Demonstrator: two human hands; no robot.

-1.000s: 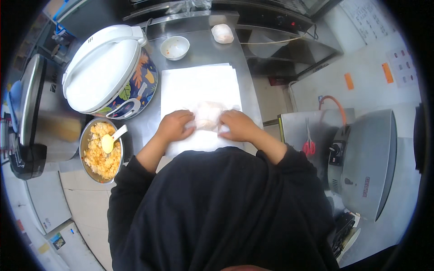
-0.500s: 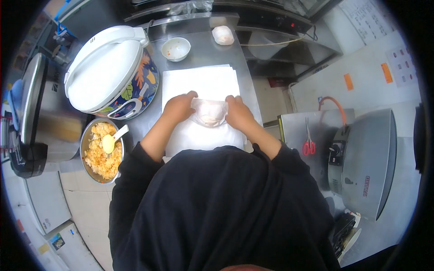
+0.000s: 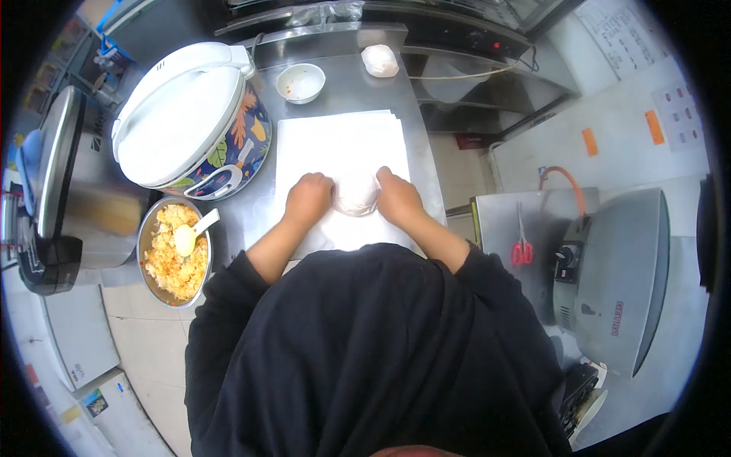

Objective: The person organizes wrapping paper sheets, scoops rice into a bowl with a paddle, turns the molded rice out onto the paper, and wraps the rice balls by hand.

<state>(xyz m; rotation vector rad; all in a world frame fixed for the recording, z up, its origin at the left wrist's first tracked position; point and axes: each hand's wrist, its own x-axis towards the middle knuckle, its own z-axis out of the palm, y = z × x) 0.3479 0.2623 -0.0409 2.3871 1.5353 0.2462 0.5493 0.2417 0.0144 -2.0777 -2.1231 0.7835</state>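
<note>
In front of me, a rounded bundle in white paper [image 3: 355,193] rests on a stack of white paper sheets [image 3: 314,148]. My left hand [image 3: 310,197] is closed at the bundle's left end, its fingers curled in. On the opposite end my right hand [image 3: 399,198] pinches the wrapping, thumb side toward the bundle. What lies inside the paper is hidden. A similar wrapped bundle [image 3: 379,61] sits at the far right corner of the steel table [image 3: 343,90]. To my left stands a metal bowl of orange-tinted rice [image 3: 169,263] with a spoon [image 3: 187,238] lying in it.
A large white-lidded food container [image 3: 179,122] stands left of the paper, beside a steel cooker [image 3: 99,190]. Behind the paper is a small white bowl [image 3: 301,83]. At right, red-handled scissors [image 3: 521,251] lie by a grey appliance with an orange hose [image 3: 620,282].
The bundle's upper paper edge, earlier a flat flap stretched between both hands, is now folded down around it. My hands have moved slightly lower and the left has curled in more.
</note>
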